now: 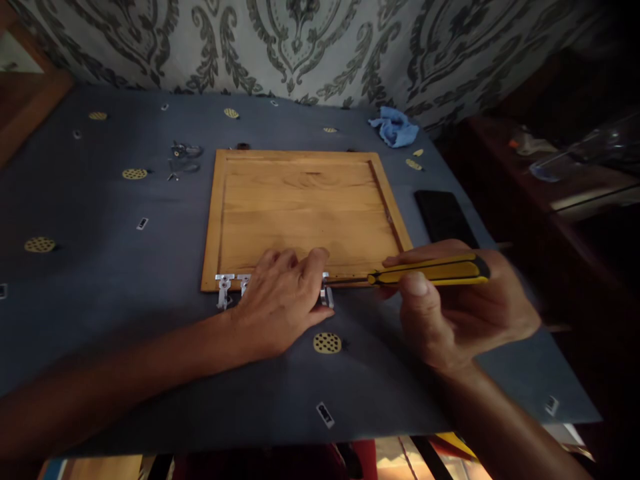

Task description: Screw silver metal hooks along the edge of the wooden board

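The wooden panel (305, 207) lies flat in the middle of the worktop (125, 293), its raised frame facing up and one long edge towards me. Along that near edge sit bright metal fittings (225, 283): one at the left corner, another just beside it and partly hidden by my knuckles, and one further right, by my thumb and forefinger. My left grip (283, 293) lies over this edge, palm down, with the fingers curved onto the wood and the thumb stretched out to the right on the near side. I cannot tell whether it pinches the right-hand fitting or only rests against it.

My right grip (460, 313) is closed around the yellow and black handle of a screwdriver (430, 270), thumb on the near side. The shaft points left along the panel's near edge, its end at the right-hand fitting; whether the tip touches is too small to tell.

Just beyond the panel's right side lies a flat black object (445, 217). A crumpled blue cloth (396, 127) rests at the far right, and small loose metal pieces (185, 150) lie left of the panel's far corner. Behind the worktop's far edge stands a wall (300, 47) with a dark leafy pattern.
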`<action>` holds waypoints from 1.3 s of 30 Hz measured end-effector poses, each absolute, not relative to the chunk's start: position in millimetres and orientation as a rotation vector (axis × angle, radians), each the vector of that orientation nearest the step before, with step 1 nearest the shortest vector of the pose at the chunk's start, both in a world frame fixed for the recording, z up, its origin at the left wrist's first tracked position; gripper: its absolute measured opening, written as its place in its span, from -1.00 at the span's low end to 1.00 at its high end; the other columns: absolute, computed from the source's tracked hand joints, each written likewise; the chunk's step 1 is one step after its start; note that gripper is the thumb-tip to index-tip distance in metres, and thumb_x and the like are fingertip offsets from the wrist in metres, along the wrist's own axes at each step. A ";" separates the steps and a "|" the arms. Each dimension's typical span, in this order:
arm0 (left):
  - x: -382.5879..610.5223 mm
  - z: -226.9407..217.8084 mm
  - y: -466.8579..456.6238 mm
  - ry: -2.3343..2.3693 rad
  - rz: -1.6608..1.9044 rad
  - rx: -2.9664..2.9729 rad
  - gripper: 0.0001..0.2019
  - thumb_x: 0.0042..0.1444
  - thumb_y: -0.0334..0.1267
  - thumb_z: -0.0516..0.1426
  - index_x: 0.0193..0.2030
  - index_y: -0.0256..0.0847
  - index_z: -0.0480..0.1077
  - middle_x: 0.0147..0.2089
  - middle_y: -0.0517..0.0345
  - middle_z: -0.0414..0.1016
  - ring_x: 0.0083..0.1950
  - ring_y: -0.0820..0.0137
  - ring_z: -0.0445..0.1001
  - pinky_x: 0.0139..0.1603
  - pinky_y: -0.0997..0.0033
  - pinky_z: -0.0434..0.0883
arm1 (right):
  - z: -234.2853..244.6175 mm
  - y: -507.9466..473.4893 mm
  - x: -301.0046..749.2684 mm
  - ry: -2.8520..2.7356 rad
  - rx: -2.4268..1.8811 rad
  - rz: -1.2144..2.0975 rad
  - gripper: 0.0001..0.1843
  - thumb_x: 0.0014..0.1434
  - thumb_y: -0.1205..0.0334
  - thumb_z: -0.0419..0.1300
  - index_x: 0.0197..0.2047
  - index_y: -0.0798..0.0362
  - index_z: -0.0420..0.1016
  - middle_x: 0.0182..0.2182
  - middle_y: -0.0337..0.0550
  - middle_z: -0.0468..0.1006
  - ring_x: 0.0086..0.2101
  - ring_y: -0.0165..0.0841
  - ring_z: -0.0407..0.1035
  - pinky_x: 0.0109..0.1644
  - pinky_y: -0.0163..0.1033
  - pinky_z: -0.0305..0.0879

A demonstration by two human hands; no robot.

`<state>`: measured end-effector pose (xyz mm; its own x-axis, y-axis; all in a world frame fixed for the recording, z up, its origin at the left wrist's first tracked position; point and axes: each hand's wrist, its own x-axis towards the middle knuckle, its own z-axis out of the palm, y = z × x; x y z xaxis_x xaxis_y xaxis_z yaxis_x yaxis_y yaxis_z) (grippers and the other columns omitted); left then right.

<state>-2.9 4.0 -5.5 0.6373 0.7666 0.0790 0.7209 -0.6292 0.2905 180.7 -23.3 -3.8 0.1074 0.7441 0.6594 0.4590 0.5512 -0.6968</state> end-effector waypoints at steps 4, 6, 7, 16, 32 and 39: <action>-1.9 -6.4 4.1 1.210 0.293 2.634 -0.49 0.11 -0.04 0.28 0.07 -0.25 0.21 -0.14 0.01 0.53 -0.09 0.11 0.48 -0.06 0.14 0.33 | -6.5 -21.5 182.1 -1.544 -1.041 0.322 -0.84 0.14 0.32 0.30 -0.20 -0.10 0.49 -0.43 -0.23 0.57 -0.53 -0.33 0.41 -0.52 -0.14 0.35; -1.7 -6.4 3.8 1.202 0.298 2.639 -0.48 0.10 -0.03 0.28 0.07 -0.25 0.21 -0.13 0.00 0.53 -0.09 0.11 0.48 -0.05 0.13 0.33 | -6.9 -20.6 181.9 -1.554 -1.010 0.324 -0.82 0.13 0.35 0.30 -0.19 -0.08 0.50 -0.41 -0.23 0.58 -0.52 -0.35 0.42 -0.50 -0.15 0.36; -1.7 -6.3 3.6 1.199 0.299 2.640 -0.48 0.10 -0.04 0.28 0.07 -0.25 0.21 -0.13 0.00 0.53 -0.10 0.11 0.48 -0.05 0.13 0.34 | -6.7 -20.3 181.7 -1.562 -0.994 0.323 -0.81 0.13 0.36 0.30 -0.19 -0.07 0.51 -0.41 -0.23 0.58 -0.51 -0.35 0.43 -0.48 -0.15 0.37; -2.1 -4.4 3.4 1.205 0.272 2.625 -0.52 0.13 -0.04 0.26 0.05 -0.23 0.21 -0.14 0.01 0.52 -0.08 0.12 0.47 -0.05 0.14 0.34 | -2.4 -19.4 184.9 -1.611 -0.991 0.403 -0.79 0.11 0.31 0.33 -0.16 -0.11 0.53 -0.37 -0.21 0.58 -0.48 -0.33 0.43 -0.47 -0.15 0.39; -2.6 -5.3 3.6 1.202 0.280 2.636 -0.55 0.13 -0.03 0.26 0.01 -0.23 0.24 -0.11 -0.02 0.52 -0.08 0.13 0.48 -0.04 0.14 0.34 | 7.8 -15.8 190.0 -1.650 -1.011 0.626 -0.77 0.09 0.21 0.38 -0.13 -0.16 0.60 -0.33 -0.21 0.62 -0.38 -0.27 0.48 -0.32 -0.06 0.46; -2.4 -6.1 3.5 1.205 0.263 2.635 -0.51 0.12 -0.03 0.26 0.04 -0.24 0.21 -0.12 -0.01 0.52 -0.08 0.13 0.47 -0.04 0.15 0.34 | 8.6 -21.6 189.7 -1.619 -1.072 0.545 -0.75 0.02 0.27 0.42 -0.18 -0.16 0.62 -0.35 -0.25 0.67 -0.61 -0.37 0.42 -0.67 -0.20 0.34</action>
